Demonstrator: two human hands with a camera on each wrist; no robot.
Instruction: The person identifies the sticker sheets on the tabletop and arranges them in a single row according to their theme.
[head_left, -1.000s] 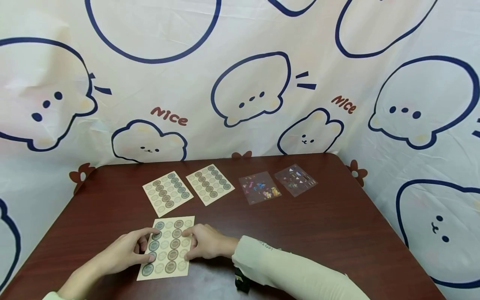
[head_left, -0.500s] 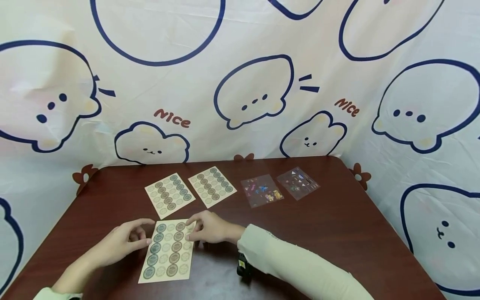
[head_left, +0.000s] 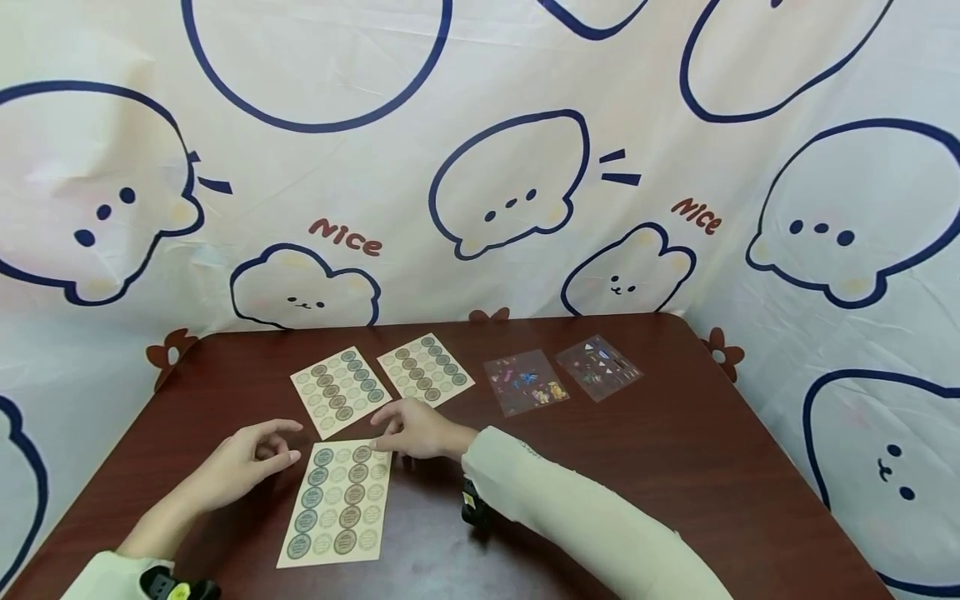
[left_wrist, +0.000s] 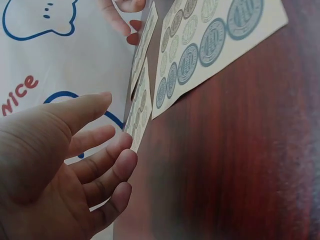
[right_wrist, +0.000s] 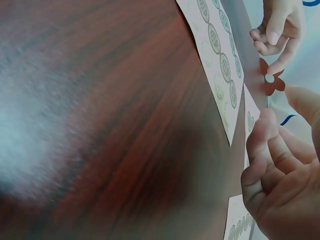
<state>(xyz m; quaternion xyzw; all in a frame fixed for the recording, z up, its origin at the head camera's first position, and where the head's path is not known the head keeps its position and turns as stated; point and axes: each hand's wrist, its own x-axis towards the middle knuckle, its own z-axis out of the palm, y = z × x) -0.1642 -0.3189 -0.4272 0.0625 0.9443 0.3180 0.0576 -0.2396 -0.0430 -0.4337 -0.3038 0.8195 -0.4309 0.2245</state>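
A cream sheet of round stickers (head_left: 337, 508), printed in grey-blue, brown and pale rings, lies flat on the table nearest me. My left hand (head_left: 243, 462) hovers off its upper left side, fingers loosely bent and holding nothing; the left wrist view shows a gap between this hand (left_wrist: 55, 160) and the sheet (left_wrist: 189, 62). Over the sheet's upper right corner is my right hand (head_left: 420, 429), its thumb hiding part of that corner from above. In the right wrist view the right hand (right_wrist: 285, 185) has nothing in its relaxed fingers and stands apart from the sheet (right_wrist: 214, 62).
Two similar sticker sheets, one at left (head_left: 341, 387) and one beside it (head_left: 423, 367), lie farther back. To their right are two clear sheets, one with colourful stickers (head_left: 525, 383) and one with small dark and white ones (head_left: 598, 367). A patterned cloth (head_left: 480, 192) hangs behind the brown table (head_left: 600, 467).
Both hands have left the sides of the near sheet, which they were touching a second ago, and moved away toward the back. The head view has shifted slightly; the sheets look unmoved.
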